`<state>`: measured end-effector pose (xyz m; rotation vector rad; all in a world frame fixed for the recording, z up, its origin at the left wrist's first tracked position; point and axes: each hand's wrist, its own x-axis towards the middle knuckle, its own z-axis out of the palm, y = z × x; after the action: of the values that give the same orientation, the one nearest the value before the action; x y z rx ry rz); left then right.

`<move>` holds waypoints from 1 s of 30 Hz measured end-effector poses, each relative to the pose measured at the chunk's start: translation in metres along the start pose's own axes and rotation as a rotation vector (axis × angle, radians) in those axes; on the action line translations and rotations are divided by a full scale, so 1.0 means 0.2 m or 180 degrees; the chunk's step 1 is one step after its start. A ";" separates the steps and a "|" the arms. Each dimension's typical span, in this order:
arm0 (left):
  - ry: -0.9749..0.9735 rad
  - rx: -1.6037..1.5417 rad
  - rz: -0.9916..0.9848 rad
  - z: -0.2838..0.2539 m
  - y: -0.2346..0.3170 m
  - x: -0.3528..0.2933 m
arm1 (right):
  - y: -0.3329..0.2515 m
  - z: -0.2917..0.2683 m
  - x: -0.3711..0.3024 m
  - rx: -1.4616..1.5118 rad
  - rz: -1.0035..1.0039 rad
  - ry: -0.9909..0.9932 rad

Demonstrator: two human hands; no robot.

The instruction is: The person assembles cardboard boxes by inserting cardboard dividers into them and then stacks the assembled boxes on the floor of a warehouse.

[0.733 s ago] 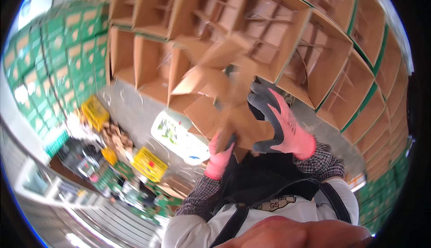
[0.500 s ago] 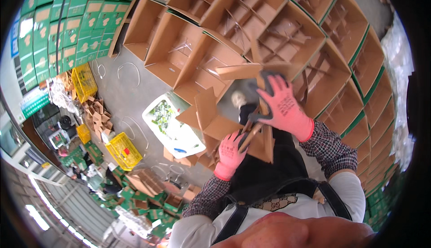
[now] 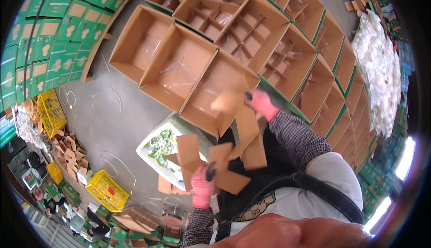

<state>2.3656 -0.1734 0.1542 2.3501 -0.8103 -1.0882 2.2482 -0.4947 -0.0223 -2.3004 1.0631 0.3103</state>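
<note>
Pink gloves with dark palms cover both of my hands. My left hand point(image 3: 202, 186) grips an opened cardboard divider point(image 3: 231, 181), whose crossed flaps stick out beside the white tub. Farther right and forward, my right hand point(image 3: 263, 104) is closed on another cardboard divider point(image 3: 248, 124), blurred at its far end. This second divider hangs partly over the near edge of an open cardboard box point(image 3: 220, 84). No divider shows in that box. My right fingertips are partly hidden by the cardboard.
Open boxes stand in rows ahead and to the right, several with crossed dividers point(image 3: 244, 39). A white tub point(image 3: 144, 150) with green and white bits sits at the left. Yellow crates point(image 3: 107, 191), loose straps point(image 3: 107, 93) and stacked green boxes point(image 3: 58, 59) lie beyond.
My hands were close together over folded cardboard; they have drawn apart, each with a spread divider. My right hand has turned toward the nearest box. The whole view has shifted.
</note>
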 end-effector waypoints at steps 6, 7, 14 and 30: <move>0.0934 0.0573 -0.0051 -0.43 -0.19 0.22 | -0.19 0.29 0.42 -0.0625 0.0525 0.0345; 0.0937 0.0605 -0.0044 -0.40 -0.19 0.25 | -0.24 0.36 0.45 -0.0910 0.0384 0.0040; 0.1201 0.0114 -0.0503 -0.15 -0.22 0.39 | -0.20 1.01 0.64 -0.0641 0.1026 0.0788; -0.0236 0.3063 0.2066 -0.14 -0.14 2.19 | -0.13 0.62 0.12 0.1411 0.0253 -0.0505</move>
<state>2.6265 -0.4392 -0.0813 2.3486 -2.3089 -0.5342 2.2869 -0.4225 -0.1209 -1.8138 1.0260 0.2534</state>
